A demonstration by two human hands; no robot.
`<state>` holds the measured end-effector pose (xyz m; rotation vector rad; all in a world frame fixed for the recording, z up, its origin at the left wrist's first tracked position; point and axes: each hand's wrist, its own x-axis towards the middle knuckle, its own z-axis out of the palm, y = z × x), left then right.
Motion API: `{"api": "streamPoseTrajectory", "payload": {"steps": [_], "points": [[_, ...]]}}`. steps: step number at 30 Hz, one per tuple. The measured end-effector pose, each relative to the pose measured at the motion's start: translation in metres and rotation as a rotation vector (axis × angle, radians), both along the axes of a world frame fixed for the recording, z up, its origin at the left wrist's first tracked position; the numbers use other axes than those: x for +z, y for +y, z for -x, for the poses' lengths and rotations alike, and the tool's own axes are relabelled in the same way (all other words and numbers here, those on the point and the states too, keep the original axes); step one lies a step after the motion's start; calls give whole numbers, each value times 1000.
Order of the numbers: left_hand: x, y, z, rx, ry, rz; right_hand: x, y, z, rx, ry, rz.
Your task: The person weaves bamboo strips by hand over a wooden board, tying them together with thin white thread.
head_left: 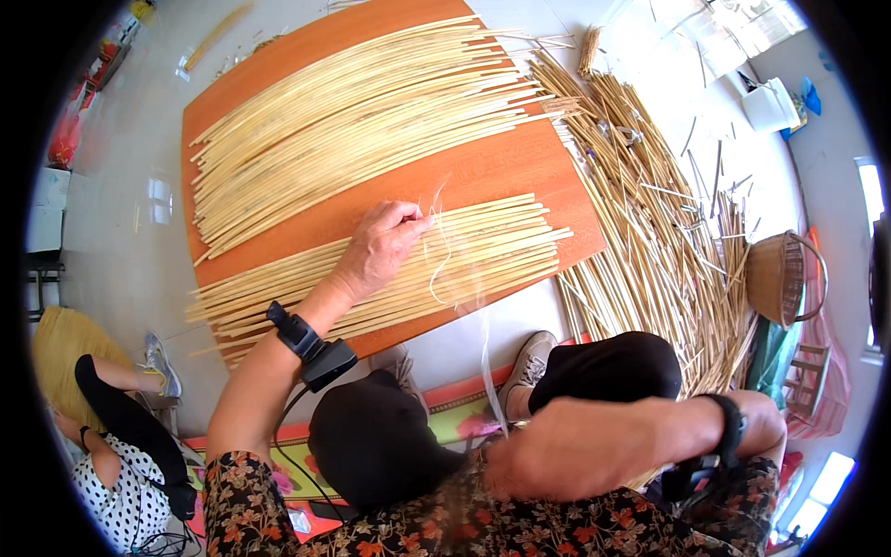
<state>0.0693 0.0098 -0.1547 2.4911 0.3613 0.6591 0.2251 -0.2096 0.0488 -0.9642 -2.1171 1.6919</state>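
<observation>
My left hand (382, 243) is closed in a pinch on a thin white string (444, 265) above the nearer row of pale straw-coloured stalks (501, 237). The string curls in a loose loop below the fingertips. A pale, blurred length of it runs down toward my right hand (548, 455), close to my chest. That hand is smeared by motion and its fingers are hidden, so its grip does not show. Beyond lies a wider row of similar stalks (343, 121). Both rows rest on an orange-brown board (548, 158).
A big heap of loose stalks (650, 223) covers the floor at the right. Past it stand a wicker basket (775, 278), a small wooden chair (806, 379) and a white bucket (768, 107). At the lower left, another person (121, 483) sits beside a bundle of stalks (79, 348).
</observation>
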Motion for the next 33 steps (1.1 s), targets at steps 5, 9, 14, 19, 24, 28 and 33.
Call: {"api": "streamPoseTrajectory", "payload": {"steps": [5,9,14,19,24,28,33], "points": [[11,2,3,-33,69,-56,11,0,23,-206,-483,-504],[28,10,8,29,135,-117,5,16,36,-305,-103,-482],[31,40,0,283,172,-138,-23,24,29,-327,-271,-713],[22,55,-13,349,250,-239,-36,34,17,-366,-353,-815],[22,53,-21,351,264,-199,-37,38,7,-402,-351,-807],[21,57,-21,369,324,-150,-42,42,6,-394,-315,-808],[23,62,-27,324,401,-165,-39,45,5,-400,-386,-780]]}}
